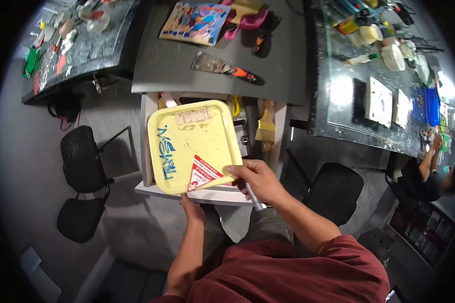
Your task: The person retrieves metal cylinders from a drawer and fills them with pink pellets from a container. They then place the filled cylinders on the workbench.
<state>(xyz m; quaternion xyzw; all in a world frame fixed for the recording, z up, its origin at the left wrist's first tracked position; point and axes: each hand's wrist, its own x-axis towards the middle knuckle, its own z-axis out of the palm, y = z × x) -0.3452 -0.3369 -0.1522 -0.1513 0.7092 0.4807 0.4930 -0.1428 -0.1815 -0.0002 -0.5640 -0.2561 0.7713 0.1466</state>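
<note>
A square yellow plastic lid (197, 144) with rounded corners lies over the open drawer (149, 151), hiding part of its contents. It bears blue handwriting, a worn paper label and a red-and-white triangular sticker (203, 174). My right hand (260, 181) pinches the lid's lower right corner, thumb on top. A slim silver-grey object (255, 197) juts out below that hand. At the lid's near edge is my left hand (192, 209), overlapping the drawer front (222, 195); most of its fingers are hidden, and I cannot tell whether they grip the lid or the drawer.
Inside the drawer show a wide paintbrush (266, 126) and a yellow-handled tool (236, 106). A scraper (226, 68) and a colourful picture sheet (195, 23) lie on the dark tabletop (162, 65). Chairs (335, 192) flank me; another person (432, 174) is at far right.
</note>
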